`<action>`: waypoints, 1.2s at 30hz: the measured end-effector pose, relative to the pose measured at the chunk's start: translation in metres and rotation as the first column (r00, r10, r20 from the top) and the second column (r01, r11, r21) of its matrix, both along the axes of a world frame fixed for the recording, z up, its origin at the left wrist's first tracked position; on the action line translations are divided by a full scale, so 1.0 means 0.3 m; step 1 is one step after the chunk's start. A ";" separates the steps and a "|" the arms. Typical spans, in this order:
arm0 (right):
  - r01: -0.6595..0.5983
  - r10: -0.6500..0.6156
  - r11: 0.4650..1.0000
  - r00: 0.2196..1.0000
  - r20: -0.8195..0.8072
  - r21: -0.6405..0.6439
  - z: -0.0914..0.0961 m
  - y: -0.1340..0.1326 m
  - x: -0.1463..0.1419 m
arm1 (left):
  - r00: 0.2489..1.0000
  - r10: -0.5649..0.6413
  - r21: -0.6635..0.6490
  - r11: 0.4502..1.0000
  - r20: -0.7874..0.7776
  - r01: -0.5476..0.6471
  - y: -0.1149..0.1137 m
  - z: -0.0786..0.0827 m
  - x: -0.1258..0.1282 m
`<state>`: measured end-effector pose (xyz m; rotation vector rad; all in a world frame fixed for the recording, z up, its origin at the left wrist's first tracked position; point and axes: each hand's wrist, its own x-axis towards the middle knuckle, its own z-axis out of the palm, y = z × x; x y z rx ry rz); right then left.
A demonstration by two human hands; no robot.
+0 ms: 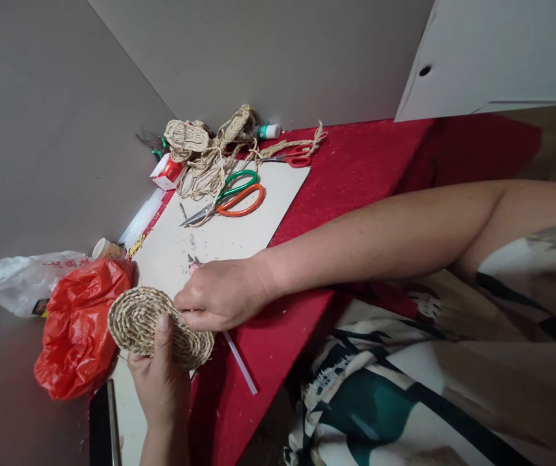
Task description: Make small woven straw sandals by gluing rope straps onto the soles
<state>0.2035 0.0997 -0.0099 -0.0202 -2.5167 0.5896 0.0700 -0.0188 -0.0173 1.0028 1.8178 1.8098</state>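
The pale board (pixel 239 239) lies bare between the scissors (pixel 232 197) and the woven mat (pixel 142 317), leaving a clear lane. A rope tangle (pixel 210 152) crowds the far corner against the walls. The red bag (pixel 81 323) hems one side. The red worktop (pixel 365 168) opposite looks open, though a forearm hides part of it.

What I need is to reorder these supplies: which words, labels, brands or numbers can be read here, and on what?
No text reads clearly.
White plastic bag: red print, too blurred to read.
Red and white box: printing too small to read.
Small cup: label blurred, unreadable.
White bottle: no legible marking.
Woven mat: bears no text.
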 end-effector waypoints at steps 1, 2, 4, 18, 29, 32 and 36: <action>0.019 -0.019 1.000 1.000 0.023 0.018 0.000 -0.004 0.000 | 1.000 0.004 -0.006 1.000 -0.010 -0.004 0.001 -0.004 0.005; 0.035 -0.037 0.999 0.998 0.047 0.029 0.000 -0.008 0.000 | 1.000 0.006 -0.012 1.000 -0.017 -0.006 0.003 -0.009 0.009; 0.065 -0.068 0.997 0.993 0.097 0.036 0.001 -0.013 -0.002 | 0.999 0.013 -0.019 1.000 -0.030 -0.013 0.009 -0.017 0.014; -0.038 0.032 0.990 0.998 -0.051 -0.134 0.031 0.008 0.023 | 0.998 0.069 0.163 0.984 0.015 -0.070 0.020 0.012 0.029; 0.059 -0.080 0.985 0.989 0.123 0.161 0.013 -0.014 0.015 | 0.997 0.079 0.062 0.995 0.013 -0.079 0.015 -0.009 0.016; 0.053 -0.092 0.974 0.982 0.166 0.222 0.017 -0.030 0.023 | 0.993 0.122 0.030 0.992 0.005 -0.122 0.013 -0.014 0.024; 0.013 -0.066 0.967 0.977 0.201 0.254 0.020 -0.041 0.029 | 0.988 0.156 0.010 0.988 -0.014 -0.156 0.015 -0.017 0.036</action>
